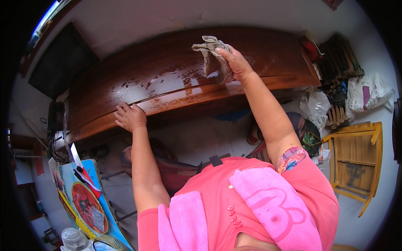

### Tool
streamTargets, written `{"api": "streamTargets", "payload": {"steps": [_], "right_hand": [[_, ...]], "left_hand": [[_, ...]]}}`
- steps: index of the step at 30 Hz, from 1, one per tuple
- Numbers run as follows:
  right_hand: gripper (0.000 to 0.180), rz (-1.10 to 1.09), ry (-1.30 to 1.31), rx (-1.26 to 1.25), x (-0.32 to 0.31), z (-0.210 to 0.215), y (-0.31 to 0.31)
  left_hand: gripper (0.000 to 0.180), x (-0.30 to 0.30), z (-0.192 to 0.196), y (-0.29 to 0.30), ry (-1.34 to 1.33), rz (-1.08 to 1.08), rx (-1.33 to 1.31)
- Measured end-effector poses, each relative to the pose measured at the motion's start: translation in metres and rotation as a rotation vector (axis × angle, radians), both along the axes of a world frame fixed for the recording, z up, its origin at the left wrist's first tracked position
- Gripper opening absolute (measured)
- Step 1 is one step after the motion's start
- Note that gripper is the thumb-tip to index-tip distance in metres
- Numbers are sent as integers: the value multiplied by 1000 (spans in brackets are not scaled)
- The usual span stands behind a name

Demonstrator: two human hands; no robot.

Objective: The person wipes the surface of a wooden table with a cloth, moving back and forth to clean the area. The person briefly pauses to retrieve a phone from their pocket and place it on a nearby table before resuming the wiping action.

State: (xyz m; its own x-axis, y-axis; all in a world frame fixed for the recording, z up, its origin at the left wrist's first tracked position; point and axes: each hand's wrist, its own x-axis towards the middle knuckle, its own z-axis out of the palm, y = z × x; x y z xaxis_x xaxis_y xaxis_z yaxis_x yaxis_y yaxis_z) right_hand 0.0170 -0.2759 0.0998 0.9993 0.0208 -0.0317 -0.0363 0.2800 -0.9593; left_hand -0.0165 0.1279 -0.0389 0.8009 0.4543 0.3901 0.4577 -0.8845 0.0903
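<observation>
Head view: we see the right hand (238, 62) pinching a crumpled gray cloth (212, 54) over the table (167, 54), right of its middle; the cloth extends leftward from the grip, along the table's length. The left hand (131, 117), farther off, rests loosely spread on the table's near edge. We note limp, creased fabric and glossy, wet brown wood.

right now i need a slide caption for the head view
The right hand holds a crumpled grey cloth over a wet brown tabletop; the left hand rests near its front edge.
</observation>
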Motion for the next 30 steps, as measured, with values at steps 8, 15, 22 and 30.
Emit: {"api": "streamTargets", "payload": {"steps": [8, 15, 22, 30], "right_hand": [[72, -197, -435, -1274, 65, -51, -26], [63, -14, -1015, -1255, 29, -86, 112], [70, 396, -737, -1314, 35, -75, 180], [59, -252, -83, -1578, 121, -40, -53]], "left_hand": [[58, -2, 3, -4, 19, 2, -1], [55, -7, 4, -2, 23, 2, 5], [55, -6, 3, 2, 31, -38, 40], [54, -10, -6, 10, 29, -52, 94]]}}
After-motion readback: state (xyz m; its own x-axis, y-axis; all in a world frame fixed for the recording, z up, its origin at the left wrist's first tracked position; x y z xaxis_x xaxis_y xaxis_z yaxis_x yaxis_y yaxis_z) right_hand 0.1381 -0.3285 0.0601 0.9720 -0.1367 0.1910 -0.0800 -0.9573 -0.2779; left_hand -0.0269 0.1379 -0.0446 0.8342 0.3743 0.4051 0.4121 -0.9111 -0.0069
